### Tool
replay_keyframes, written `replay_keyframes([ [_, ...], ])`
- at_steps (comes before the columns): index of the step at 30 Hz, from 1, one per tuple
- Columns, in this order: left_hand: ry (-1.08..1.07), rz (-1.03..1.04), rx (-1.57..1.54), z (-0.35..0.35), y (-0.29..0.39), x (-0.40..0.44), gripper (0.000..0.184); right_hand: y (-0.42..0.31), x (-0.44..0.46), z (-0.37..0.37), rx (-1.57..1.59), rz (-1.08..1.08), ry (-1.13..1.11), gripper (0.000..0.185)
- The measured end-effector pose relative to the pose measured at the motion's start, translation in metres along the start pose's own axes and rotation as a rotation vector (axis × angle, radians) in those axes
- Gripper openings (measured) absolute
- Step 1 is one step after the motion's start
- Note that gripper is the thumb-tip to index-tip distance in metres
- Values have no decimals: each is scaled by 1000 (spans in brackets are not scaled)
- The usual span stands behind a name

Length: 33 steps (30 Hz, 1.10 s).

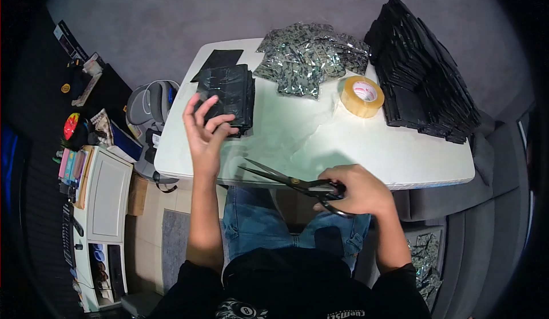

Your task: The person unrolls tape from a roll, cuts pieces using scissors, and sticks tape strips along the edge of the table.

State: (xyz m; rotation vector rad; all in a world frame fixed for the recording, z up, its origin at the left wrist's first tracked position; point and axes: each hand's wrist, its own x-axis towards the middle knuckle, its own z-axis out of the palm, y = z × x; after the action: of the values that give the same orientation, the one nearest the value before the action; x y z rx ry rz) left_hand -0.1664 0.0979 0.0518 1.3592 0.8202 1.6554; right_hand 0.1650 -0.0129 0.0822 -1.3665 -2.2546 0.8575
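Note:
My right hand point(360, 188) grips a pair of scissors point(286, 179) by its black handles, over the table's near edge. The blades are parted and point left, toward my other wrist. My left hand point(207, 125) is raised beside a stack of black plastic packets point(231, 90), its fingers curled but apart; I see nothing held in it. Whether its fingertips touch the stack is hard to tell. One flat black packet point(220, 60) lies behind the stack. A roll of clear tan packing tape point(362, 97) rests at the middle right.
Shiny clear packs with a camouflage-like pattern point(303, 56) are heaped at the table's far side. A tall pile of black packets point(420, 78) stands on the right of the white table point(274, 141). More patterned packs point(424, 262) lie low at right. A white cabinet point(107, 196) stands left.

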Motion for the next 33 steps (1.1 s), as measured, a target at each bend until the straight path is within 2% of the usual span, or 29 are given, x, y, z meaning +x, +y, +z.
replay_keyframes([
  [3, -69, -79, 39, 13, -12, -7, 101, 7, -6, -15, -10, -33, -42, 62],
  [8, -121, -21, 153, 38, -33, -28, 109, 9, -27, -42, 47, 37, -100, 64],
  [11, -85, 34, 276, 57, -37, -47, 114, 29, -40, -54, 48, 35, 1, 64],
  [15, 4, 2, 329, 82, -39, -62, 108, 36, -40, -60, 54, 102, 93, 65],
  [18, 6, -2, 322, 84, -50, -63, 114, 42, -38, -52, 52, 116, 151, 65],
  [21, 26, -23, 322, 86, -51, -60, 113, 46, -35, -45, 62, 152, 189, 67],
  [24, 21, -58, 303, 82, -51, -55, 112, 45, -34, -40, 126, 185, 231, 61],
  [27, 21, -34, 237, 74, -47, -47, 111, 53, -36, -25, 345, 154, 260, 50],
  [30, -19, -68, 277, 66, -32, -30, 112, 55, -37, 10, 820, 113, 152, 43],
  [33, -50, -138, 237, 61, -14, -12, 113, 31, -38, 40, 953, 84, 44, 32],
])
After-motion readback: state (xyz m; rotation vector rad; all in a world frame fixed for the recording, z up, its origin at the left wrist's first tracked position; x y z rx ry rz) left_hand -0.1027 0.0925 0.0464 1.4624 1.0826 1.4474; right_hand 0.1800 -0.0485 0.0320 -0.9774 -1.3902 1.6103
